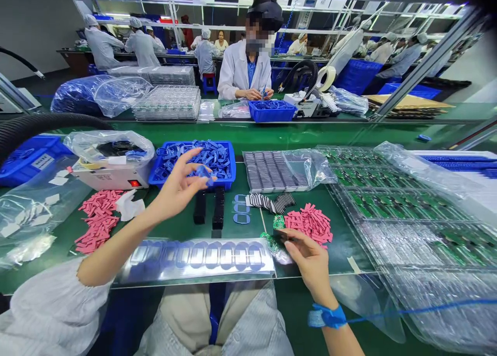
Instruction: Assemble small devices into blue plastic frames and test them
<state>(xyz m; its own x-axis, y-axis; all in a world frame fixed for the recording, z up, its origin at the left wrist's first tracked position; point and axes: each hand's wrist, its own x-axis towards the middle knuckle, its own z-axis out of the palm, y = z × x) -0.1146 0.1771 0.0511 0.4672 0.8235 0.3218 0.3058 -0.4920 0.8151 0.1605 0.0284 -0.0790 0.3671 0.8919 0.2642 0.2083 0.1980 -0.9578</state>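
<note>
My left hand (pixel 179 186) is raised over the front edge of a blue bin (pixel 230 161) full of small blue loop parts, pinching one blue part (pixel 204 173) between thumb and fingers while the other fingers spread. My right hand (pixel 306 257) rests low on the green table beside a pile of pink strips (pixel 310 224), its fingers closed on a small dark piece with a green part (pixel 278 223) just above it. A blue wrist strap (pixel 326 316) with a cord circles my right wrist. A shiny strip of oval slots (pixel 202 256) lies between my hands.
Two black blocks (pixel 209 207) stand behind the strip, with three blue loops (pixel 241 209) and a stack of thin grey plates (pixel 272 201) nearby. Clear trays of green boards (pixel 388 200) fill the right. More pink strips (pixel 97 218) and a white box (pixel 111 175) sit left. A person (pixel 248 68) works opposite.
</note>
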